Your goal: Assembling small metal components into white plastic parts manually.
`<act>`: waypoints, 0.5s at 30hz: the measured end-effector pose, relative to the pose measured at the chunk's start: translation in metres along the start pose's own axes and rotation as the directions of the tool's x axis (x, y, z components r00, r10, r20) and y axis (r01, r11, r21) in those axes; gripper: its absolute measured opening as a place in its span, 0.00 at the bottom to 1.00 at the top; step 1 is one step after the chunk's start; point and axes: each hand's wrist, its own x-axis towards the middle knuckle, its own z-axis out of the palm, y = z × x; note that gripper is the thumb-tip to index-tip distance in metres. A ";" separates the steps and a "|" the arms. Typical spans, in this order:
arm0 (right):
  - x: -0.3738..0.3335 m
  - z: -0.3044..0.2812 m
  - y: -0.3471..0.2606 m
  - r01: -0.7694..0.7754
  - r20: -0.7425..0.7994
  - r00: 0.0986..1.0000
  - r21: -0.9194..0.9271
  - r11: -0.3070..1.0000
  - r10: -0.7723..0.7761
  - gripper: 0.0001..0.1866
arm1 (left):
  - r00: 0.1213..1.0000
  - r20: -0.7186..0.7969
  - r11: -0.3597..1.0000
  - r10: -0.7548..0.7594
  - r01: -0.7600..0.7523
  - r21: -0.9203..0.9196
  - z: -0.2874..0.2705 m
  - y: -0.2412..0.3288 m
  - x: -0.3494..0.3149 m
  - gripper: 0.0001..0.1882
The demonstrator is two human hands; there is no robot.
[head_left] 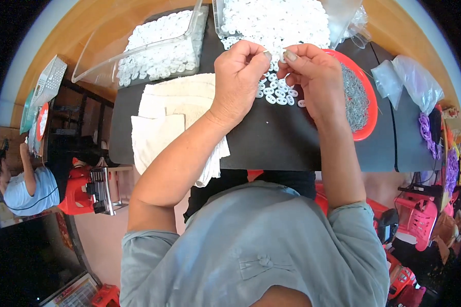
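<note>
My left hand (239, 81) and my right hand (317, 75) are raised over the dark table, thumb and finger pinched on each, their tips a short gap apart. What sits in either pinch is too small to make out, though a speck of white shows by the right thumb. Below them lies a loose group of small white oval plastic pieces (280, 93), each with two holes. Beside my right wrist is a red bowl (371, 91) full of thin grey metal bits (357, 97) that look like small springs.
A clear bin (198, 28) of white pieces stands far left, and another heap (276, 20) lies at the far middle. Folded white cloth (176, 105) is left of my arm. Clear plastic bags (417, 84) lie right. Another person (33, 187) sits at the left, near a red stool (77, 193).
</note>
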 end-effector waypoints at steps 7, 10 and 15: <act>-0.001 0.000 0.001 0.026 0.017 0.999 -0.004 1.000 -0.026 0.07 | 0.999 0.020 0.997 0.028 -0.029 0.078 -0.002 -0.005 0.001 0.07; -0.002 0.003 0.001 0.041 0.007 0.999 -0.032 0.999 -0.041 0.07 | 0.998 0.020 0.991 0.068 -0.070 0.118 -0.002 -0.007 0.001 0.07; -0.002 0.007 0.001 0.048 0.026 0.999 -0.119 0.992 -0.045 0.08 | 0.999 0.040 0.996 0.018 -0.022 0.087 -0.003 -0.001 0.001 0.07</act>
